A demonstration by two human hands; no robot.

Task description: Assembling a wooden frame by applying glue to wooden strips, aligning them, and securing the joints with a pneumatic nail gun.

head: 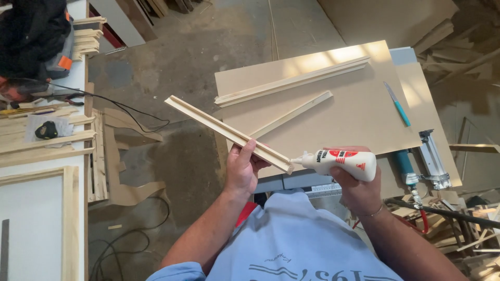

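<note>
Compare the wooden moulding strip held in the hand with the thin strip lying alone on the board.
The held moulding strip is raised off the bench, gripped by the left hand; the thin strip lies flat on the board. The held strip is wider with a stepped profile; the thin one looks plain and slimmer. The glue bottle in the right hand has its nozzle at the held strip's end; nothing touches the thin one. Both are pale, unfinished wood.

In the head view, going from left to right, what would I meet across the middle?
Wooden frame → left hand → glue bottle in the right hand → blue-handled knife → pneumatic nailer.
</note>
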